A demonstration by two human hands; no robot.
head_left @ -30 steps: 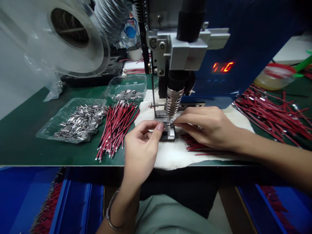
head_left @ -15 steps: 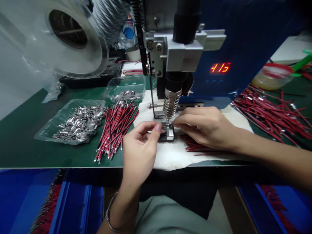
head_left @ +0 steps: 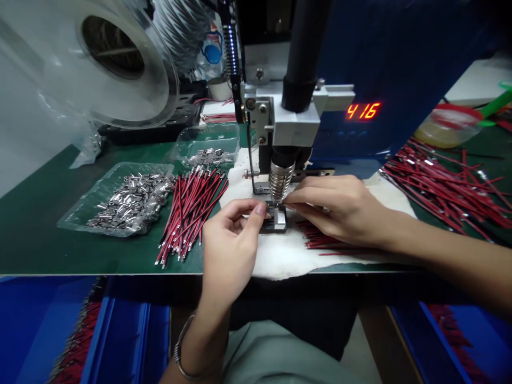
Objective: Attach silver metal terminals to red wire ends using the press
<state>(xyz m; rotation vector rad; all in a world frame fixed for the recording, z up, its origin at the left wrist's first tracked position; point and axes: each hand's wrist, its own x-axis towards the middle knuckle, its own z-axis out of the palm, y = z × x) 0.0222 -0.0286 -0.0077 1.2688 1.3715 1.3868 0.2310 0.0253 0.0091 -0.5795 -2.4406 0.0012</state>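
My left hand has its thumb and forefinger pinched at the left side of a small metal fixture. From the other side, the closed fingers of my right hand meet the same fixture. A thin small piece lies between the two sets of fingertips, too small and covered to name. Right above it, the spring-wrapped tip of a blue soldering machine reaches down to the fixture. Red and black wires lie on white paper under my right hand.
A clear tray of small metal connectors and a pile of red and black wires are on the left. Another wire pile lies at right. A plastic reel stands back left. Blue bins sit below the table edge.
The machine's head has come down, bringing its spring-wrapped tip lower at the fixture. Its red display now reads 416. My hands have stayed nearly still.
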